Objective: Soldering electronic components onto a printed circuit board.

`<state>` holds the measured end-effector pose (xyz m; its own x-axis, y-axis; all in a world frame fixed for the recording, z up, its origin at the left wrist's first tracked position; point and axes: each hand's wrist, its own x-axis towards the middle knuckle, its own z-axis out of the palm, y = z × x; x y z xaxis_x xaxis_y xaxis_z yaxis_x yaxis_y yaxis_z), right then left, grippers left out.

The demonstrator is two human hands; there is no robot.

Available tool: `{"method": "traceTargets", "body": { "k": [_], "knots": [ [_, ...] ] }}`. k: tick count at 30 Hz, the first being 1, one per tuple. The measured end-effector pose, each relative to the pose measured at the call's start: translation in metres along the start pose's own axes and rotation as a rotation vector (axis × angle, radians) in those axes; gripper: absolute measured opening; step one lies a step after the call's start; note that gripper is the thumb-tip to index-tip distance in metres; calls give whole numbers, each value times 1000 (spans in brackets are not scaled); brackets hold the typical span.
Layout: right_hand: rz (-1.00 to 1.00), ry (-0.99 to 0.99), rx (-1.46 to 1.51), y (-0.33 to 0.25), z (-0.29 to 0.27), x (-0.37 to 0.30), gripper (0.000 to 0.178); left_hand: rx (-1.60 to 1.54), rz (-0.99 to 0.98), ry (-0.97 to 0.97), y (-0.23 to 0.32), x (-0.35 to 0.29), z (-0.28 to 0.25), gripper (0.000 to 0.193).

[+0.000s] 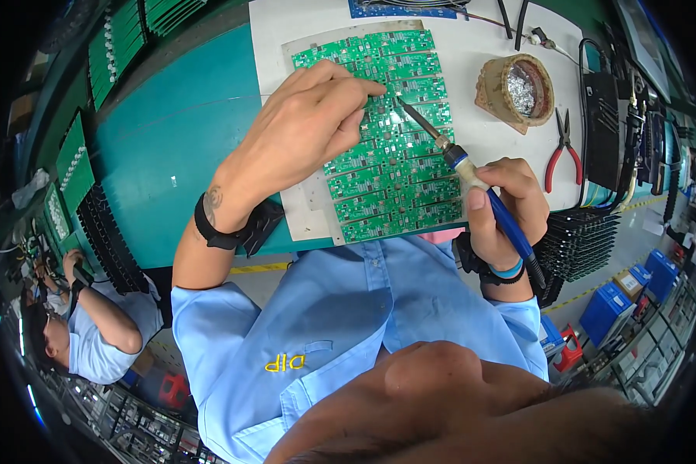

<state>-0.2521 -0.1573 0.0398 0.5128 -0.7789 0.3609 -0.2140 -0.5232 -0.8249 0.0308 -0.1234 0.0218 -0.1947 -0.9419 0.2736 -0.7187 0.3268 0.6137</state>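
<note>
In front of me lies a panel of green circuit boards [398,182], rows of small boards joined together. My right hand [510,205] is closed round the blue handle of a soldering iron [505,219], whose tip points up and left at the panel's upper middle. My left hand [305,120] is over the panel's left part, fingers curled and the index fingertip close to the iron's tip. A thin solder wire [243,97] runs across the teal mat to this hand; its end among the fingers is hidden.
Right of the panel, a round pot [527,89] of silvery shavings stands on a brown pad. Red-handled pliers [564,155] lie beyond it. Racks of boards [580,246] are at the right, more boards [73,158] at the left. A co-worker [104,332] sits at the left.
</note>
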Motion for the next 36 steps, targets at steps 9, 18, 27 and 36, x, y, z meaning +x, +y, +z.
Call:
{"method": "traceTargets", "body": {
  "k": [9,18,27,36],
  "knots": [
    [-46,24,-34,4,8,6,18,-44,-12,13,-1,0,2,24],
    [-68,13,-48,7,11,9,19,-42,-26,5,0,0,1,24],
    [-50,-20,-51,7,12,7,19,-36,-20,5,-1,0,1,25],
    [-71,-22,-76,4,11,11,20,-57,-6,-3,-4,0,2,22]
  ]
}}
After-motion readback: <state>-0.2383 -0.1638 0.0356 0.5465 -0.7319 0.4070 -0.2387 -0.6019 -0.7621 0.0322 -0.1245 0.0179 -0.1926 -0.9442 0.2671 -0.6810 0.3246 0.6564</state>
